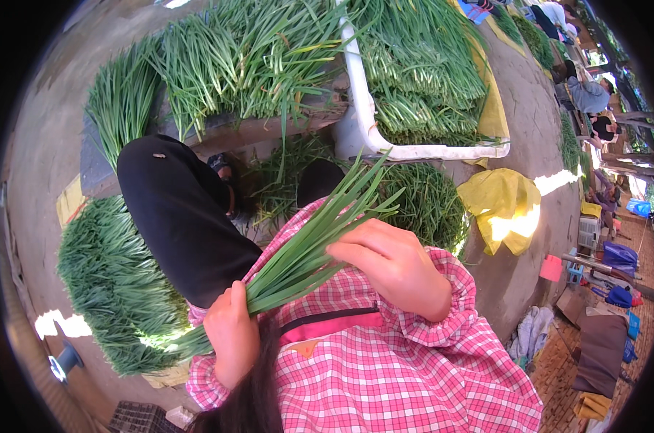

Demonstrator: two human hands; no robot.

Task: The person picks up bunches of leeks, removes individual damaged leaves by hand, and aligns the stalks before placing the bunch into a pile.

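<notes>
My left hand [231,335] is closed around a bunch of green chives [298,260], held slantwise in front of my pink checked clothing. The long flat leaves fan out up and to the right, while the other end sticks out below the fist at the left. Higher up the same bunch, my right hand [399,267] has its fingers bent together on the leaves; the fingertips are partly hidden. Past my knee, loose chives [233,61] lie in heaps along a low wooden bench [269,124].
A white-rimmed tub [363,94] full of chives [428,65] stands ahead. More chives are piled at the left [118,289] and on the floor beneath the tub [424,202]. A yellow sack [499,206] lies at the right. Other people [588,94] sit at the far right.
</notes>
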